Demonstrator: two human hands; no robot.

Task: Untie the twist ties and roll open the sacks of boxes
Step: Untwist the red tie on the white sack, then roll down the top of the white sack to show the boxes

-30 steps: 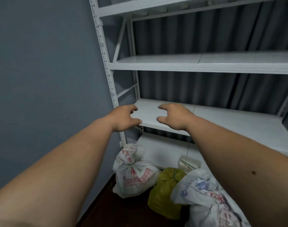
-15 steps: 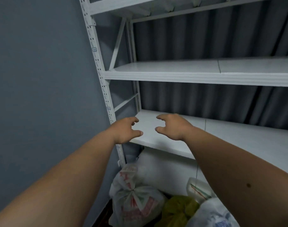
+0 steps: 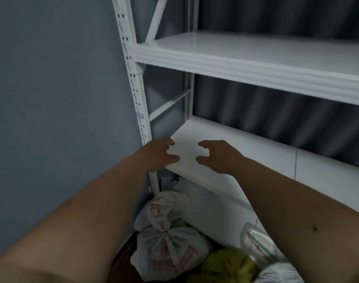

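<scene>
Both hands are held out in front of the shelf's front left corner, gripping nothing: the left hand point(image 3: 157, 155) and the right hand point(image 3: 219, 156) have fingers loosely curled and thumbs facing each other across a bare gap. Behind them runs the front edge of the lower white shelf point(image 3: 245, 152), open room above it up to the next shelf point(image 3: 245, 64) at 12 o'clock. At 6 o'clock, on the floor between the forearms, sits a tied white sack point(image 3: 168, 248), a yellow-green sack point(image 3: 229, 266) touching it at 5 o'clock. The grey wall point(image 3: 58, 99) fills 9 o'clock.
</scene>
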